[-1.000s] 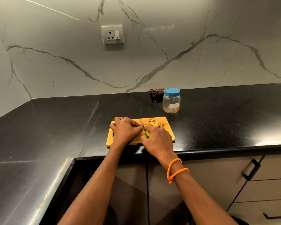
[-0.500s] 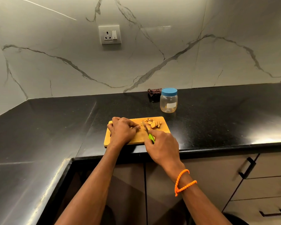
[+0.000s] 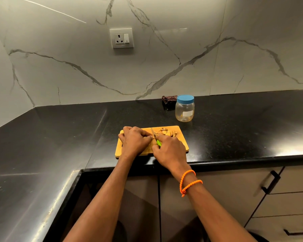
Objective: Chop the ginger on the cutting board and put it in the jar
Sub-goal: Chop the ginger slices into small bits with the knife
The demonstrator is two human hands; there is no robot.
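Ginger (image 3: pixel 167 132) is seen as a small heap of cut pieces on the far right part of the cutting board (image 3: pixel 183 144), at about 1 o'clock from the hands; an uncut piece is presumably under the left fingers but is mostly hidden, so its shape cannot be told; the cutting board is a yellow-orange rectangle laid flat on the black countertop (image 3: pixel 234 130), close to the front edge; the left hand (image 3: pixel 135 141) is curled down on the board's left half, fingers bent and pressed around the hidden piece, fingertips just beside the blade; the right hand (image 3: pixel 171 148) is clenched around the green handle of a knife (image 3: pixel 155 137), only a short bit of handle showing; the blade is pointed toward 12 o'clock, tilted slightly left, its lower edge down at the board between the two hands; an orange bracelet (image 3: pixel 189 182) is worn looped twice on the right wrist; the jar (image 3: pixel 184 110) is stood upright at 1 o'clock beyond the board, apart from it, clear-walled with a blue lid screwed on and a white label; a dark crumpled cloth (image 3: pixel 168 100) is lying just behind the jar at 11 o'clock of it, against the marble wall (image 3: pixel 164 58); a socket plate (image 3: pixel 121 38) is mounted on that wall at 12 o'clock; cabinet drawers (image 3: pixel 287 189) with black handles are seen at 4 o'clock below the counter.
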